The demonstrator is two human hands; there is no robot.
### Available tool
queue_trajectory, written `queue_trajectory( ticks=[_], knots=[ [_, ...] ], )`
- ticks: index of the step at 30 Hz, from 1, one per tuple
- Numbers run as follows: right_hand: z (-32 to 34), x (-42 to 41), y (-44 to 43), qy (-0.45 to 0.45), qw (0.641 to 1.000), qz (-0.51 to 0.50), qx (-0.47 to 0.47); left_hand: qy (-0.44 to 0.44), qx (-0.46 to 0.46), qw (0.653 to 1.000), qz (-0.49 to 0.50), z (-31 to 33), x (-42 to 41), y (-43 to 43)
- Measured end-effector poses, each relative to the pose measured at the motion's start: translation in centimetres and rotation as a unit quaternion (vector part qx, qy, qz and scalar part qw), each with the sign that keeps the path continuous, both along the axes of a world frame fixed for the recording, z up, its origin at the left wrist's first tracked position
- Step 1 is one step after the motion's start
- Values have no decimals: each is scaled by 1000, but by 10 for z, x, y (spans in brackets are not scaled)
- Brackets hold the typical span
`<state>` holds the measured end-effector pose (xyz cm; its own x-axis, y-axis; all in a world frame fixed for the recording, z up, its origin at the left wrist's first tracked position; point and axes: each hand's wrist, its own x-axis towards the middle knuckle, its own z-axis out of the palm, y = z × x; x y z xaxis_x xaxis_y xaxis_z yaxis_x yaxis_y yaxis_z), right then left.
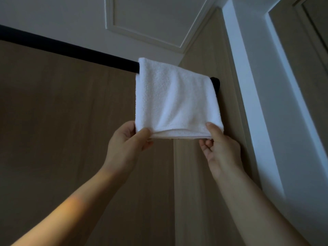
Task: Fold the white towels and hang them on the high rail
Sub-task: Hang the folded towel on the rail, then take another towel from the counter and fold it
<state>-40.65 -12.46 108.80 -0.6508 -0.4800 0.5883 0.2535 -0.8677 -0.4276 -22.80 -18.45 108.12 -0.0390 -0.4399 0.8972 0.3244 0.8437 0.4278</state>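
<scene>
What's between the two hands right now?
Head view: only the bottom edge of the towel, running from the pinch of the left hand to that of the right hand. It hangs over the rail.

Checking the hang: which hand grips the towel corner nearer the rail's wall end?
The right hand, beneath the rail end; the left hand pinches the towel farther out.

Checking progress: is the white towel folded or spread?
Folded: the white towel drapes over the black rail, layered edges at its bottom.

Tan wood-grain walls (53, 112), white panelled ceiling (150, 20)
</scene>
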Motion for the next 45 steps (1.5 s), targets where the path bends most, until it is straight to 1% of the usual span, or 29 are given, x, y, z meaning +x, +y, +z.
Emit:
queue_trajectory(
  ticks=[5, 9, 13, 18, 20, 21, 23, 25, 27, 29, 31, 34, 36, 37, 39, 43, 45],
  knots=[
    [6, 2, 1, -111, 991, 72, -16, -27, 0, 999, 37, 4, -13, 1],
    [10, -2, 0, -141, 985, 93, -9, -48, 0, 997, 58, 6, -17, -1],
    [4, -2, -5, -123, 990, 52, 43, -54, 4, 995, 82, 4, -12, -2],
    [-1, -3, -7, -78, 994, 4, 78, -66, -1, 991, 118, 3, -5, 1],
    [-5, -2, -6, -35, 994, -58, 84, -72, -5, 990, 122, 4, -1, 3],
    [-9, -2, -6, 3, 989, -114, 90, -77, -8, 989, 125, 4, 1, 4],
    [-23, -4, -6, 99, 959, -246, 103, -89, -19, 987, 132, 2, 5, 6],
    [-41, -9, -4, 182, 919, -330, 117, -106, -30, 984, 143, -1, 10, 6],
    [-62, -12, 1, 278, 874, -363, 165, -122, -27, 982, 140, -7, 15, 5],
    [-86, -12, 3, 377, 815, -380, 222, -142, -16, 979, 145, -23, 22, 0],
    [-112, -6, 6, 447, 757, -401, 259, -191, -41, 963, 187, -47, 30, -4],
    [-151, 8, 14, 512, 705, -392, 296, -308, -63, 923, 223, -99, 42, -14],
    [-178, 15, 18, 557, 657, -397, 317, -381, -76, 887, 250, -141, 50, -22],
    [-192, 17, 21, 577, 632, -395, 334, -410, -83, 870, 262, -164, 53, -25],
    [-220, 22, 24, 601, 599, -377, 371, -459, -85, 840, 277, -208, 63, -28],
    [-278, 29, 26, 662, 532, -310, 427, -525, -26, 806, 270, -285, 78, -17],
    [-308, 34, 27, 692, 499, -280, 440, -553, 1, 787, 272, -321, 84, -4]
  ],
)
